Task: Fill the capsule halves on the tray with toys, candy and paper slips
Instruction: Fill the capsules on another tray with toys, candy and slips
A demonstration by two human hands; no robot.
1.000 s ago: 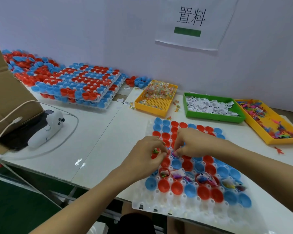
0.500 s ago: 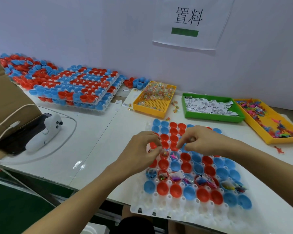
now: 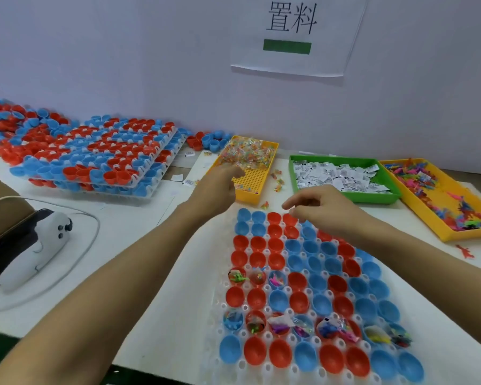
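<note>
Left hand: the left hand [image 3: 218, 187] reaches out over the near end of the yellow perforated plastic candy tray [image 3: 250, 173]; fingers loosely curled, nothing visibly held in them.
Right hand: the right hand [image 3: 321, 208] hovers over the far edge of the capsule tray, fingers bent downward with thumb and forefinger close together; I cannot tell whether it pinches anything.
Capsule tray: a translucent white plastic grid tray [image 3: 261, 369] lies on the bench [image 3: 139, 218] at its near right, holding rows of open red and blue plastic capsule halves [image 3: 297, 300].
Filled halves: one row near the tray's front edge [image 3: 281, 325] holds toys, wrapped candy and paper; three halves at the left of a middle row [image 3: 257, 277] also hold items. The other halves look bare inside.
Candy: small clear-wrapped coloured candies [image 3: 247, 152] heaped at the far end of the yellow perforated tray; a few lie loose on the bench beside it.
Paper slips: white printed slips [image 3: 336, 175] fill a green plastic tray [image 3: 378, 197], just right of the candy tray.
Toys: small multicoloured plastic figures [image 3: 428, 184] in a yellow plastic tray [image 3: 428, 218] at the bench's right edge.
Far left: stacked grid trays of red and blue capsule halves [image 3: 100, 154], with a loose pile behind.
Near left: a white handheld controller [image 3: 36, 254] with cable.
Wall: a white paper sign [image 3: 292, 34] with black characters and a green bar.
</note>
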